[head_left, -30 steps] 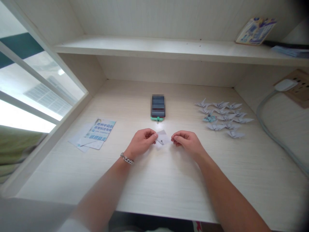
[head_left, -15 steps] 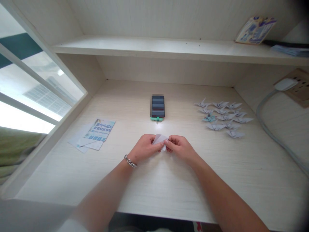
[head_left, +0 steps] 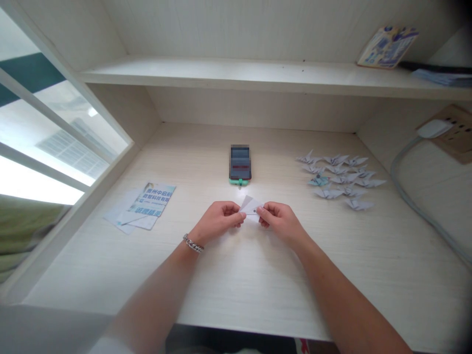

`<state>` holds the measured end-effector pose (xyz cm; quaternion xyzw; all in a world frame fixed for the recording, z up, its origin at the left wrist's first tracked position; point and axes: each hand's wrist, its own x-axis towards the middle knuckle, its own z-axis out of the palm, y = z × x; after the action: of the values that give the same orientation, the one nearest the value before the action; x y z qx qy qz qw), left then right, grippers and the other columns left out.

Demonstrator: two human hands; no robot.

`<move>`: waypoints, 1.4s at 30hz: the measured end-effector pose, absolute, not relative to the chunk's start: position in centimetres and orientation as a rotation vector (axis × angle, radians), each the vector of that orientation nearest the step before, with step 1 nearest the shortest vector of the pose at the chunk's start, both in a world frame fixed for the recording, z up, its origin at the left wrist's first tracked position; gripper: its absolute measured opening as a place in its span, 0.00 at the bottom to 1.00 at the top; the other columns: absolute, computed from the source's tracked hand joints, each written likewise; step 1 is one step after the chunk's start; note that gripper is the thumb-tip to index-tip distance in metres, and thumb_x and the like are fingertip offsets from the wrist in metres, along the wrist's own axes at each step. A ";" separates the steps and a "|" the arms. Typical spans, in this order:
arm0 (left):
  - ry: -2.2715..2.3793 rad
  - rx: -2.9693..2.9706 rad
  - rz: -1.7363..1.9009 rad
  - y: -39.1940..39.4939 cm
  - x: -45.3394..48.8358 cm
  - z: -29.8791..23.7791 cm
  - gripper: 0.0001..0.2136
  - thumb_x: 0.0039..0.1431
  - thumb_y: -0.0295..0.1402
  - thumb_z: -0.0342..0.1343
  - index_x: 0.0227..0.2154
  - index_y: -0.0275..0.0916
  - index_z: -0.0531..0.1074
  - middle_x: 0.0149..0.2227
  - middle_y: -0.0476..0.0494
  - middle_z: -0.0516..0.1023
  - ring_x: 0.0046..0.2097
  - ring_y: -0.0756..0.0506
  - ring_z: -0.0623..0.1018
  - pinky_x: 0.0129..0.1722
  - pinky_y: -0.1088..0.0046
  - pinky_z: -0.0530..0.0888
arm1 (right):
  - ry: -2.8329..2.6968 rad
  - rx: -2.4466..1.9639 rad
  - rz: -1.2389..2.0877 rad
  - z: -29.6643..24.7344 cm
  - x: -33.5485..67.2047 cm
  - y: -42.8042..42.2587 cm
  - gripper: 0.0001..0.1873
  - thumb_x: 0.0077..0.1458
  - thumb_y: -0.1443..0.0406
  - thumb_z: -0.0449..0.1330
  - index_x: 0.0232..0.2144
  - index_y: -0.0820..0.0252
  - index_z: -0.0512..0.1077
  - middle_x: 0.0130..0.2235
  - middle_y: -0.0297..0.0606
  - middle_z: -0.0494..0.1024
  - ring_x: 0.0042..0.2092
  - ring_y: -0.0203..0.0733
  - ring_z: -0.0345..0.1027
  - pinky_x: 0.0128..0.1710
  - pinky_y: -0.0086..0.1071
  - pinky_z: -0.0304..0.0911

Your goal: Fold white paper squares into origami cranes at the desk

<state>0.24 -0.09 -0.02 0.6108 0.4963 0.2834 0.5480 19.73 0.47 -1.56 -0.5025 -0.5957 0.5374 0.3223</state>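
Observation:
Between my hands is a small folded piece of white paper [head_left: 250, 205], with a slanted flap at its top and a dark dot near its right side. My left hand [head_left: 223, 216] pinches its left edge between thumb and fingers. On the opposite side, my right hand [head_left: 277, 216] grips the right edge, thumb on top. Some of the fingers curl out of sight under the paper. Off to the right lie several folded paper cranes [head_left: 342, 171], mostly white, among them one light-blue crane [head_left: 318, 180].
A phone [head_left: 240, 163] with a green end lies beyond my hands. On the left are loose paper sheets [head_left: 121, 216] and a printed blue leaflet [head_left: 157, 196]. A cable [head_left: 413, 196] runs down the right from a plug [head_left: 435, 129]. A shelf [head_left: 221, 73] spans the back.
My hands have drawn slightly apart, uncovering more of the folded paper. It has turned a little, and the dark dot now shows.

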 end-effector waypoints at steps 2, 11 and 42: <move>1.196 1.476 0.673 -0.2 0.5 -0.2 0.13 0.52 0.39 0.51 0.26 0.33 0.71 0.25 0.44 0.75 0.28 0.50 0.73 0.29 0.75 0.69 | -1.527 -1.287 1.448 -1.5 19.5 0.4 0.16 0.50 0.55 0.55 0.22 0.62 0.68 0.22 0.34 0.70 0.25 0.35 0.63 0.27 0.29 0.60; 1.216 1.630 0.611 -0.5 0.7 -0.1 0.12 0.53 0.37 0.50 0.25 0.34 0.73 0.24 0.44 0.75 0.27 0.50 0.73 0.27 0.76 0.67 | -1.436 -1.307 1.472 -1.6 18.8 -0.1 0.15 0.40 0.68 0.60 0.34 0.61 0.66 0.23 0.31 0.73 0.24 0.35 0.66 0.22 0.27 0.58; 1.187 1.610 0.540 -0.3 0.1 0.0 0.12 0.52 0.37 0.49 0.24 0.34 0.72 0.24 0.45 0.75 0.26 0.51 0.72 0.24 0.78 0.65 | -1.547 -1.233 1.556 -0.7 19.9 0.0 0.21 0.43 0.68 0.58 0.44 0.62 0.65 0.23 0.33 0.73 0.27 0.38 0.68 0.26 0.29 0.60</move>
<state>0.10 -0.33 0.04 0.6687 0.4928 0.2240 0.5097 19.91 0.00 -0.74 -0.4662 -0.5848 0.5883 0.3075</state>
